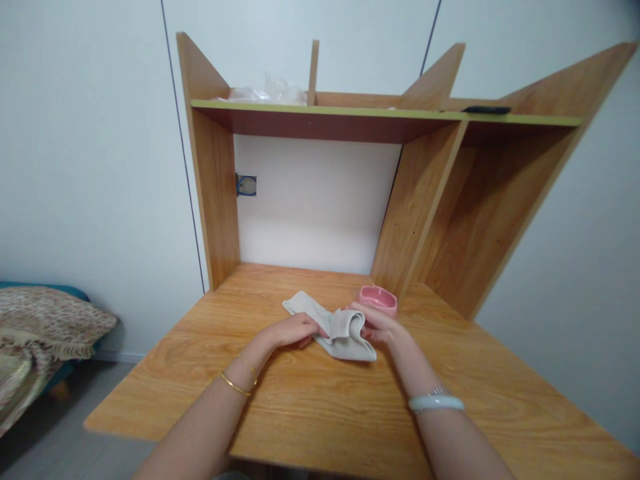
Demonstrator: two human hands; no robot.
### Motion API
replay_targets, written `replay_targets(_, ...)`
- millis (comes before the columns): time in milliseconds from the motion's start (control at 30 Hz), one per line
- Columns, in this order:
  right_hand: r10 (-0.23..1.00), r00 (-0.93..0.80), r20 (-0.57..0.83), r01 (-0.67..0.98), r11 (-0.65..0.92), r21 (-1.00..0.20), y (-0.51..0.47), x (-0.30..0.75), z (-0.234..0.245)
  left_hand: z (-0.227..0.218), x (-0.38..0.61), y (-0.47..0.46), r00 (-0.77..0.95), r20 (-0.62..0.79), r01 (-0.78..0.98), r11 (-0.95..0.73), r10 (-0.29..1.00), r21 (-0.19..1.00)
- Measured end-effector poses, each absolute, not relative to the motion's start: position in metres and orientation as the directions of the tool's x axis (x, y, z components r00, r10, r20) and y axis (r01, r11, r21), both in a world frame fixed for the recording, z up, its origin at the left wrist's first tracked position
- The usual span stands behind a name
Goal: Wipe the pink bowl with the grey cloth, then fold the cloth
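A light grey cloth (345, 343), partly folded over on itself, lies on the wooden desk between my hands. My left hand (296, 331) grips its near left edge, fingers curled onto the fabric. On the other side my right hand (374, 323) pinches the folded part, with some fingers hidden behind the cloth. One flat end of the cloth stretches toward the back left. Just behind my right hand sits a pink bowl-like dish (379, 299), its front partly covered by that hand.
The wooden desk (320, 407) carries a shelf unit (215, 200) at its back. A clear plastic bag (273, 92) and a dark flat object (487, 109) lie on the upper shelf. An open wall socket box (247, 186) shows at left. A throw-covered seat (50, 320) stands left.
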State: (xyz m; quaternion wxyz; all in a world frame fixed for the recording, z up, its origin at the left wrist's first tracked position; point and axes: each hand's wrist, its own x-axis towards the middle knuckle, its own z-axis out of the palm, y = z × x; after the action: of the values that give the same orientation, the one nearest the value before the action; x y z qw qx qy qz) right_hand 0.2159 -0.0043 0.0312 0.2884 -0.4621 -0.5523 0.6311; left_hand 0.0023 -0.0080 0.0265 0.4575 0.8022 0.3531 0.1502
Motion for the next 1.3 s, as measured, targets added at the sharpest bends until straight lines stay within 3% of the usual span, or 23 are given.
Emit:
replay_targets(133,0.872,-0.404,-0.278,-0.064,-0.330,-0.942,-0.006,0.206,0.036,0.024,-0.001,-0.002,0.773,-0.254,0.418,-0.164,0.582,0.894)
replay_targets(267,0.882,-0.379,-0.281,-0.367,-0.422,-0.829,-0.010,0.197,0.042,0.026,-0.007,-0.003,0.833,-0.333,0.349,0.046,0.442,0.936)
replay_targets(500,0.932,-0.246,-0.268,-0.466,-0.356,-0.810,-0.008,0.187,0.038,0.031,-0.013,-0.009,0.893,-0.399,0.348,0.245,0.207,0.905)
replay_targets(700,0.956,-0.201,-0.214,-0.302,-0.268,-0.915,-0.009,0.181,0.033,0.027,-0.011,-0.008,0.880,-0.405,0.353,0.230,0.248,0.907)
replay_targets(900,0.999,0.041,0.017,0.043,0.015,-0.999,-0.007,0.183,0.034,0.031,-0.015,-0.006,0.858,-0.374,0.310,0.225,0.353,0.924)
replay_targets(1100,0.976,0.177,0.123,0.587,-0.004,-0.809,0.005,0.189,0.025,0.028,-0.015,0.002,0.696,-0.286,0.221,0.182,0.658,0.958)
replay_targets(1300,0.973,0.189,0.130,0.667,-0.030,-0.744,0.008,0.193,0.016,0.019,-0.007,0.006,0.578,-0.308,0.175,0.254,0.755,0.951)
